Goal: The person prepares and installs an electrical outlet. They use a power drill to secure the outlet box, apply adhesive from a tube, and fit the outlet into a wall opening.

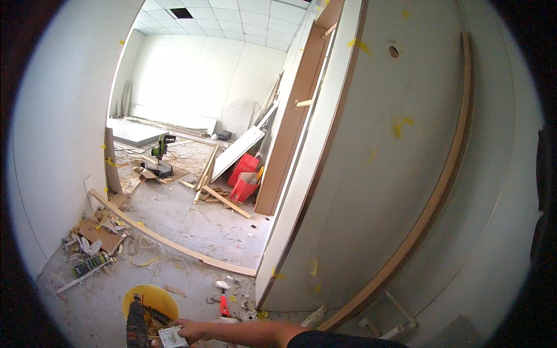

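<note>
My right hand [190, 329] reaches in from the lower right, the arm in a dark sleeve. Its fingers are closed on the edge of a white plate [172, 337] that looks like a wall socket or switch plate. Just beyond it is a round yellow bucket [169, 296] with brownish contents. A dark power tool like a drill [136, 325] stands upright at the bucket's left side, its lower end cut off by the frame. I cannot make out my left hand.
A red-handled tool [224, 304] lies right of the bucket. Scraps and a tube [90, 264] litter the left wall's foot. A wooden strip [174, 246] crosses the doorway. Beyond are a mitre saw [159, 165] and red bins [243, 180]. A long trim [432, 214] leans right.
</note>
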### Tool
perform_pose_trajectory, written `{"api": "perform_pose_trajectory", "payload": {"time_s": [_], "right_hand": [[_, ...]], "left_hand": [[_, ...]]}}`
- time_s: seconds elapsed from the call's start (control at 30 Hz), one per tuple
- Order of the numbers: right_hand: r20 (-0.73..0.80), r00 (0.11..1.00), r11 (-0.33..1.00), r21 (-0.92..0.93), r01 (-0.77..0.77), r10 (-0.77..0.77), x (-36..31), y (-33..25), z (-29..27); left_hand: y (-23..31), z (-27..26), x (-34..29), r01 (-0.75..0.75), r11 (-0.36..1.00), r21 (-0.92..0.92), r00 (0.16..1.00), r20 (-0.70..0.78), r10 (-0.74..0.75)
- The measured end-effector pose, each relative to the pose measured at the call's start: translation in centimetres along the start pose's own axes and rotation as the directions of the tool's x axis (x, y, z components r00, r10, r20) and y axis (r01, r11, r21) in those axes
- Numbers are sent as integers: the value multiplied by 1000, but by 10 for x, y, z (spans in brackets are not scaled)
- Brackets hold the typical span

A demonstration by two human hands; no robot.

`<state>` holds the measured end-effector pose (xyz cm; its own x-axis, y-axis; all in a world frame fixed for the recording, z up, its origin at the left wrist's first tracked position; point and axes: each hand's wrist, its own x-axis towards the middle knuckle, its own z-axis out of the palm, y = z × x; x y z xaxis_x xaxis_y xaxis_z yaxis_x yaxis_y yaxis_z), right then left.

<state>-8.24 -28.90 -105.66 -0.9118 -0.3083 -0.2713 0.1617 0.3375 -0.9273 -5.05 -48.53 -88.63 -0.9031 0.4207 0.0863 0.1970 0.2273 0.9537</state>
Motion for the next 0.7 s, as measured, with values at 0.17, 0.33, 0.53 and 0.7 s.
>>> {"api": "perform_pose_trajectory", "payload": {"time_s": [0.17, 0.33, 0.53, 0.7], "right_hand": [[-3, 999, 999, 27, 37, -37, 5, 1, 9], [79, 997, 990, 137, -28, 17, -17, -37, 5], [126, 976, 685, 696, -214, 177, -76, -74, -31], [309, 928, 512, 774, -372, 206, -88, -13, 21]], "left_hand": [[-13, -2, -22, -2, 1000, 12, 997, -80, 3], [-16, -54, -98, -59, 994, 91, 963, -257, 81], [4, -63, -119, 190, 966, 174, 973, -164, -162], [-24, -65, -175, 401, 881, 251, 916, -92, -390]]}}
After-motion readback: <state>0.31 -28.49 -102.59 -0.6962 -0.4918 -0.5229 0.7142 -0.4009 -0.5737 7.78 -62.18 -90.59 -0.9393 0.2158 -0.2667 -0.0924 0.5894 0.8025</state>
